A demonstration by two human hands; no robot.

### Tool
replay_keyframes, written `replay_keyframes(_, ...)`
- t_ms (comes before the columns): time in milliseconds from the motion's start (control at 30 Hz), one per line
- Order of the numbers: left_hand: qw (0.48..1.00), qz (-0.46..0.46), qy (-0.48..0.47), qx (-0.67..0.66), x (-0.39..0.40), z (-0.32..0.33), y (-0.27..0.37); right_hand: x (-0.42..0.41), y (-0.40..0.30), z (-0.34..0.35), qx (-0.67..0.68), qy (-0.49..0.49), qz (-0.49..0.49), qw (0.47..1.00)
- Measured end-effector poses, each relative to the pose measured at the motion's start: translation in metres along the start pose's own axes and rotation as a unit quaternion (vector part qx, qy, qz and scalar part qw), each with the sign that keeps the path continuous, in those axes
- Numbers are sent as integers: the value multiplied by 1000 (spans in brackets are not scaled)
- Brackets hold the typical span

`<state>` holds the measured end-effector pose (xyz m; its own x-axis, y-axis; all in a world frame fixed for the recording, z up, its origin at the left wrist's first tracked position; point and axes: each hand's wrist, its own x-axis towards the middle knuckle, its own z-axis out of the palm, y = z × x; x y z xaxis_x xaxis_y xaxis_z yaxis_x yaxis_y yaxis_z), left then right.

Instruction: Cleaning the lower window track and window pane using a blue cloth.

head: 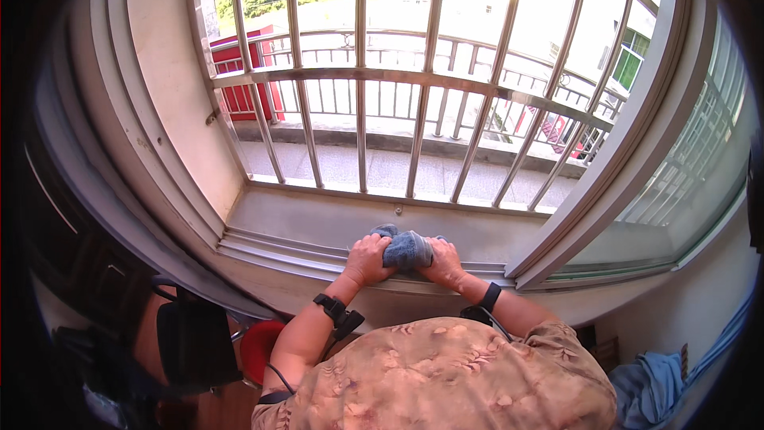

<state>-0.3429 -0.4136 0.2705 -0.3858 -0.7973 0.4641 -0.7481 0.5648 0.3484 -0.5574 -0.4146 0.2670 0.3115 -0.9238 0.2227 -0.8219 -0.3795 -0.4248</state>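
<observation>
A bunched blue-grey cloth [407, 249] is gripped between my two hands over the aluminium window track [286, 257]. My left hand [369, 258] closes on the cloth's left end, and my right hand [442, 263] has hold of its right end. Behind the cloth lies the pale window sill [310, 210], which runs back to the foot of the metal window bars [362, 131]. My fingertips are partly hidden by the cloth's folds. Black straps circle both wrists, with cables running from them.
A sliding glass pane [662, 191] in its frame stands at the right. The curtain [149, 239] hangs along the left side. Below left are a black chair [197, 340] and a red stool seat [259, 349]. Blue fabric [647, 388] hangs at lower right.
</observation>
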Motion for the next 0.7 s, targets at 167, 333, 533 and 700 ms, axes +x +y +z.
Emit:
replay_keyframes(167, 1000, -3, 2, -15, -1, -1, 0, 3, 0, 6, 8, 25, -19, 999)
replay_keyframes(333, 1000, -4, 3, -18, 1, -1, -2, 5, -1, 5, 12, 34, -11, 999)
replay_keyframes(533, 1000, -4, 1, -9, 2, -1, -2, 4, -1, 4, 13, 41, -15, 999)
replay_keyframes(700, 1000, 1, -3, 8, 3, 2, -2, 3, 7, -3, 38, 16, -32, 999)
